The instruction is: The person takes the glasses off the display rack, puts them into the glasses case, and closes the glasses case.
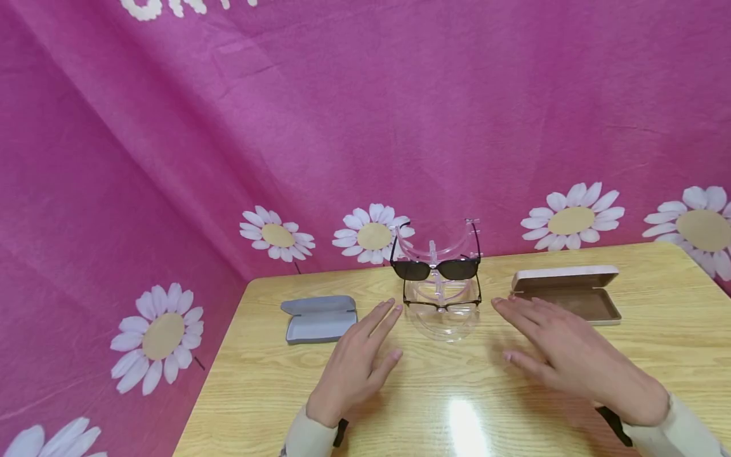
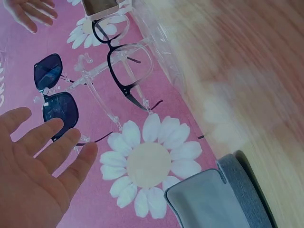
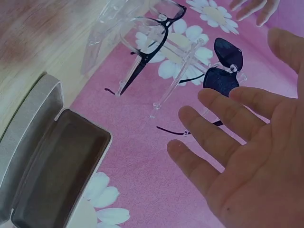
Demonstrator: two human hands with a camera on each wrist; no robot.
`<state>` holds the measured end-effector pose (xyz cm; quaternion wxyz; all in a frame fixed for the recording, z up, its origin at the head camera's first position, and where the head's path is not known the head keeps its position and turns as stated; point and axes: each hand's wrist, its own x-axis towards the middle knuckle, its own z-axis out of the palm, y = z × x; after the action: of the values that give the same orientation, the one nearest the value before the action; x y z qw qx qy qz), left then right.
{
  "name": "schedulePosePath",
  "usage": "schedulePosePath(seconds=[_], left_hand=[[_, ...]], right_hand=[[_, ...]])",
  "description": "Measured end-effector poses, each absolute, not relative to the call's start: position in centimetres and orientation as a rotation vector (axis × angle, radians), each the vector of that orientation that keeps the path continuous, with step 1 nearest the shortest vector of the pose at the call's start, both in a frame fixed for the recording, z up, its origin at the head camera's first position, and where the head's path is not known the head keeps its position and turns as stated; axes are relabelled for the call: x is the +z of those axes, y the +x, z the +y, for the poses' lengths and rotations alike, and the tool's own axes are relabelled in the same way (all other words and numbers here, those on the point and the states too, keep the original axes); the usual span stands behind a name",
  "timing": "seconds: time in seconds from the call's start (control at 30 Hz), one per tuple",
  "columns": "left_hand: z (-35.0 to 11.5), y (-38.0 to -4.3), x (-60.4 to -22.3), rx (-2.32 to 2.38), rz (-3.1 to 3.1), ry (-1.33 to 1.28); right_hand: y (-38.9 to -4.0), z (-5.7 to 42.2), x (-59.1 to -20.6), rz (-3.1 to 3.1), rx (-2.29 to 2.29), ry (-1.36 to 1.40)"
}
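A clear plastic display stand (image 1: pixel 448 331) holds two pairs on its tiers: dark sunglasses (image 1: pixel 419 271) on the upper one and black-framed eyeglasses (image 1: pixel 425 304) beneath. My left hand (image 1: pixel 355 362) hovers left of the stand, fingers extended and nothing in its grasp. On the other side, my right hand (image 1: pixel 571 352) is likewise empty, its fingers straight and pointing toward the stand. Left of the stand lies a grey-blue glasses case (image 1: pixel 321 327), lid up. A beige glasses case (image 1: pixel 608 304) with a brown lining sits open behind the right hand, which partly covers it.
All of this stands on a light wooden table (image 1: pixel 251 381). Close behind the table hangs a pink cloth (image 1: pixel 457 127) printed with white daisies, and it continues along the left side. A bright light reflection lies on the tabletop near the front.
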<state>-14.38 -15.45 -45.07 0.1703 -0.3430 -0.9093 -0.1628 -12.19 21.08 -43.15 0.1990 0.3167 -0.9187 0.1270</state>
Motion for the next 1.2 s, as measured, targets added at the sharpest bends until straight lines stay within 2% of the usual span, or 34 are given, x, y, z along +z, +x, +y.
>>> schedulePosePath(seconds=[1.2], left_hand=[[-14.0, -16.3, -44.1, -0.935, -2.556, -0.802]], right_hand=[[-14.1, 20.3, -41.4, -2.558, 0.513, 0.664]])
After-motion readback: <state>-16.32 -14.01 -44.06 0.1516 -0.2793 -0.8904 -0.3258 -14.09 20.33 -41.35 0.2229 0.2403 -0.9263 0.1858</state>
